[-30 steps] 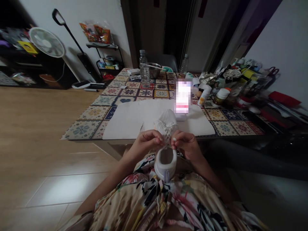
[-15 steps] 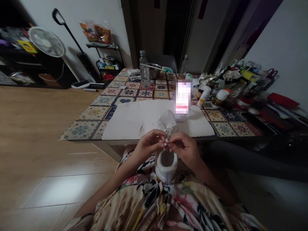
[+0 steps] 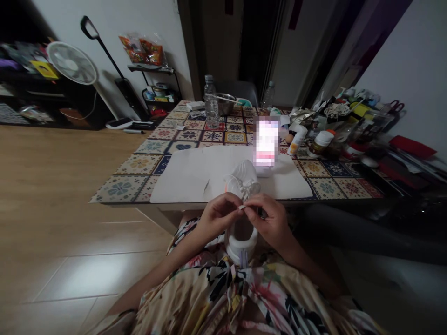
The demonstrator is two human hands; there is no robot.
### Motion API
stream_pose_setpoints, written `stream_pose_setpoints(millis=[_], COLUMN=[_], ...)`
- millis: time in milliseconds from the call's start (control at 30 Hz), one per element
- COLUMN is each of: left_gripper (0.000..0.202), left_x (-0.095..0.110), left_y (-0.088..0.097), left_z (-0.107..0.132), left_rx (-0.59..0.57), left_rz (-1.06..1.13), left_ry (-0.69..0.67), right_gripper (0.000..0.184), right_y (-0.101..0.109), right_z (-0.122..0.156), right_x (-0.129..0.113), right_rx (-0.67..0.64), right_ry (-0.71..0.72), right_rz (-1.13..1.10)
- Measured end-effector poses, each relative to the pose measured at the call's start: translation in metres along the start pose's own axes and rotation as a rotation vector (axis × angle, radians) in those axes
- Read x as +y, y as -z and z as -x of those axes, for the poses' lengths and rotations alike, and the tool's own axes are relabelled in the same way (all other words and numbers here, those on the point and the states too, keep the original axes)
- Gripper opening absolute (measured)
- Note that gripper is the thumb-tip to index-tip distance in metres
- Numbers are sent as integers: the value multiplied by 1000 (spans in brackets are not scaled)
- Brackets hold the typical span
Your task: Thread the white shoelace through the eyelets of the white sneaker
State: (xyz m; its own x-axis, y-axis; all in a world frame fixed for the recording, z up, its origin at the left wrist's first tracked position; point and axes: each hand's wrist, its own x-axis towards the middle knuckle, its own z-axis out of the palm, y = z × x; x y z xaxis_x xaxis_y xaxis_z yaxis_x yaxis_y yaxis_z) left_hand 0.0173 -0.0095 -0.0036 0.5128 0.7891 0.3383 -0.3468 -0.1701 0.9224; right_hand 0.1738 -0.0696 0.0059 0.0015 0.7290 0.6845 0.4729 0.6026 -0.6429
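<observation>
A white sneaker (image 3: pixel 240 249) leans from my lap up against the table edge, its toe over the table and its heel toward me. Above its opening, my left hand (image 3: pixel 220 215) pinches the white shoelace (image 3: pixel 241 207) between thumb and fingers. My right hand (image 3: pixel 269 217) pinches the same bit of lace from the other side, its fingertips meeting those of my left. Loose lace loops lie over the front of the shoe, and my hands cover the tongue and part of the opening.
White paper (image 3: pixel 185 174) covers the near part of the patterned table (image 3: pixel 120 188). A lit, blurred phone (image 3: pixel 267 142) stands just beyond the shoe. Farther back are a plastic bottle (image 3: pixel 211 104) and a metal bowl (image 3: pixel 226 106). White-capped jars (image 3: pixel 320 142) and clutter crowd the right side.
Both hands have come slightly closer to me and now cover more of the shoe opening. The pinch on the lace continues, and the view has shifted a little.
</observation>
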Motion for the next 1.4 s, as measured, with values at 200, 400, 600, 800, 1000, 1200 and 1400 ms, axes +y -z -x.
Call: stream_pose_setpoints(millis=[200,400,600,800,1000,1200,1400], left_gripper=[30,28,31,15,20,21,26], left_x=[-4,-11,-13,-11,-10,-5,-3], left_y=[1,4,8,5,-1,4,7], left_z=[-2,-2,-5,-5,-1,-2,-4], left_rx=[37,17,-28,5,77,-33,25], left_rz=[122,217,122,34,44,-18,-22], left_ry=[106,62,-36,-132,-126,-57,74], right_gripper=[8,16,6,12,5,7,14], right_y=[-3,1,-1,2,5,-3,1], right_z=[3,2,0,-3,-2,2,-2], right_x=[6,10,5,-1,-1,2,1], right_rx=[34,-69,12,-65,-63,36,-14], right_ry=[-86,-270,-37,91,86,-1,105], right_rz=[-172,-380,-134,-26,-5,-28,116])
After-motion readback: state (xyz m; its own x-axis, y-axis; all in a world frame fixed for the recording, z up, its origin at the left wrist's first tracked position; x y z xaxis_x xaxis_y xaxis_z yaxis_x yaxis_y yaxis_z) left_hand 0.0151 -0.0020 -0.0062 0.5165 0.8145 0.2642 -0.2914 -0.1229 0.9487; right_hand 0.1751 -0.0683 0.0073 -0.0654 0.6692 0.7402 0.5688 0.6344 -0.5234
